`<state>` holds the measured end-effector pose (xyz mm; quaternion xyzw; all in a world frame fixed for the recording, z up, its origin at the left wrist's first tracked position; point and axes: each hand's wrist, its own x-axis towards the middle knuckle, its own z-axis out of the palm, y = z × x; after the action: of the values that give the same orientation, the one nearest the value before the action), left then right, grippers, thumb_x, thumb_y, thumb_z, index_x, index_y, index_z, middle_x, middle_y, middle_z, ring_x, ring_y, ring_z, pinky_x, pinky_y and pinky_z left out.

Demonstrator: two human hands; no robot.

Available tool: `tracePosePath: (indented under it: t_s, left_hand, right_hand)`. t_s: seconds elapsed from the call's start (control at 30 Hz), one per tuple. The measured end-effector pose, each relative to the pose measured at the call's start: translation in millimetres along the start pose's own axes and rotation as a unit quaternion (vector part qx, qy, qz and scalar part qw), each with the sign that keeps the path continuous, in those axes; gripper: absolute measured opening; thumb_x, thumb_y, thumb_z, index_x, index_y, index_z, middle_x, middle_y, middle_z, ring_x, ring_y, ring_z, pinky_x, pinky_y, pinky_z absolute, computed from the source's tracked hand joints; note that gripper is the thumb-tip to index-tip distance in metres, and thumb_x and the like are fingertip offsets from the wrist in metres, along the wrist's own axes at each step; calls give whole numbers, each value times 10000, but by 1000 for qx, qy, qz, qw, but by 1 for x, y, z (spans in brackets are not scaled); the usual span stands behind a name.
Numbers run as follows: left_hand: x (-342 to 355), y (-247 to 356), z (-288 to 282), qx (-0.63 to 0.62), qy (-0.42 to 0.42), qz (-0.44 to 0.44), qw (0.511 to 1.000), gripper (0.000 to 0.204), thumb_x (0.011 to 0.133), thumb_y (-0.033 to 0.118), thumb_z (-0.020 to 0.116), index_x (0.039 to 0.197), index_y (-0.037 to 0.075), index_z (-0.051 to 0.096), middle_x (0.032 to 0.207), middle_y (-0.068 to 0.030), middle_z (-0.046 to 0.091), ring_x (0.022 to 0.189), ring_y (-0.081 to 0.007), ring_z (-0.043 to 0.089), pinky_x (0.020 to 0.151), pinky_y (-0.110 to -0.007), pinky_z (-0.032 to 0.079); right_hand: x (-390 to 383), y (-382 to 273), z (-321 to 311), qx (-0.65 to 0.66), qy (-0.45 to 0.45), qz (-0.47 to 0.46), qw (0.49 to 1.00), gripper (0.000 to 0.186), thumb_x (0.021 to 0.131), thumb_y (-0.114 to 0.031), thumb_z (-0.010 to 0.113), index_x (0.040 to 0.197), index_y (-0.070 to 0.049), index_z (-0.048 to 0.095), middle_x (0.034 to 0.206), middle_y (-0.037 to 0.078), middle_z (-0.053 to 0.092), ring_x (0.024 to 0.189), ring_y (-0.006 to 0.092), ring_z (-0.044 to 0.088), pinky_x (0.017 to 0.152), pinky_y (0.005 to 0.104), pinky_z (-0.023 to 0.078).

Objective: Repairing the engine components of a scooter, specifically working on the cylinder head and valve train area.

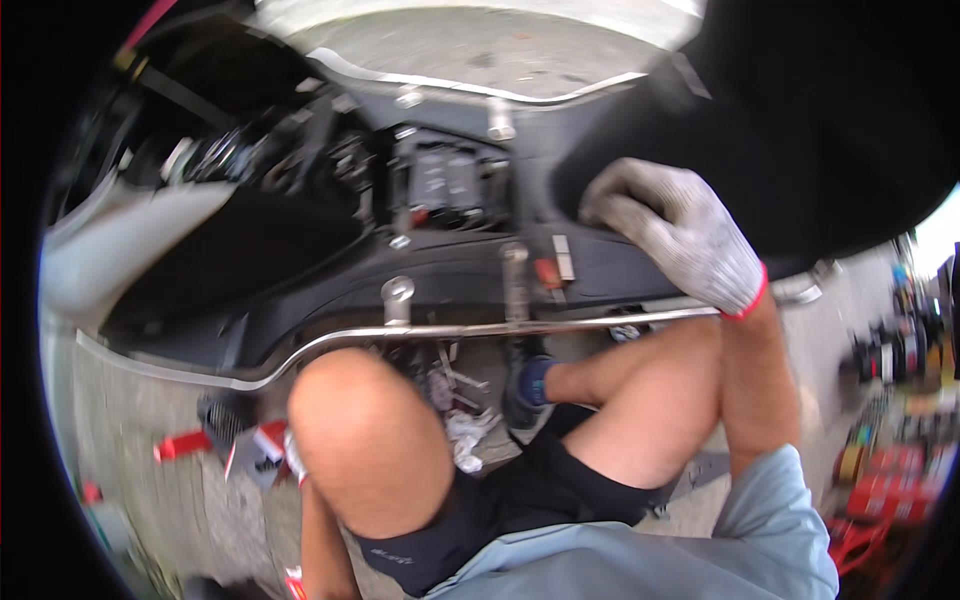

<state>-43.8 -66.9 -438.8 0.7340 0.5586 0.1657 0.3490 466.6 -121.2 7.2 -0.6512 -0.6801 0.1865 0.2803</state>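
My right hand [680, 235], in a white knit glove with a red cuff, is over the right part of a scooter's black floorboard [450, 265], close to the dark seat-side bodywork [770, 130]. Its fingers are curled, and whatever they may hold is hidden. Only a sliver of my gloved left hand [295, 458] shows, low beside my left knee; the knee hides its fingers. Nearest to it lies a grey-and-red object [258, 455], too blurred to name. An uncovered battery [445, 180] sits in the floorboard's recess.
A metal rail [460, 330] runs along the floorboard's near edge. A red piece [548, 273] and a white strip [564, 257] lie on the board. Tools [457, 372] and crumpled white plastic [468, 438] are on the ground between my legs. Red boxes [895, 485] stand at right.
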Motion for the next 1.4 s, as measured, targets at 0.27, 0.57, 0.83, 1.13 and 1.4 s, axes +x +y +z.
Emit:
tracePosePath:
  t_s: [0.27, 0.57, 0.83, 1.13, 1.4]
  left_hand:
    - [50, 45, -59, -138, -8, 92, 986, 527, 911, 290, 643, 1407, 125, 577, 1404, -98, 580, 1259, -240, 542, 1074, -371, 407]
    - [36, 59, -223, -247, 56, 25, 967, 427, 987, 243, 546, 1373, 66, 596, 1392, -91, 573, 1209, -208, 544, 1012, -335, 431]
    - [23, 136, -325, 90, 225, 58, 968, 388, 1031, 217, 539, 1361, 22, 600, 1234, -93, 650, 1048, -196, 590, 855, -296, 479]
    - [28, 269, -314, 59, 241, 80, 965, 375, 1061, 215, 492, 1355, 1, 584, 1270, -105, 620, 1086, -217, 602, 941, -332, 480]
    - [30, 327, -282, 128, 212, 135, 960, 327, 1070, 134, 483, 1332, -32, 586, 1283, -120, 627, 1134, -209, 597, 988, -332, 493]
  right_hand:
    - [-153, -13, -74, 243, 179, -23, 953, 193, 926, -128, 714, 911, 1, 571, 784, 9, 572, 726, 91, 536, 673, 270, 481]
    - [-304, 148, -8, 383, 297, 308, 819, 328, 988, -319, 647, 954, 6, 642, 704, -6, 538, 644, 69, 507, 571, 240, 416]
    - [-344, 318, 138, 32, 225, 467, 855, 255, 906, -197, 655, 1063, 1, 689, 990, 232, 724, 944, 337, 708, 839, 423, 550]
    - [-262, 386, 182, -178, 34, 472, 863, 183, 870, -141, 612, 1021, -70, 688, 985, 203, 730, 953, 395, 704, 828, 495, 565]
    - [-246, 448, 222, -179, -20, 541, 822, 338, 929, -265, 567, 1196, -148, 739, 1176, 104, 736, 1094, 303, 705, 881, 425, 574]
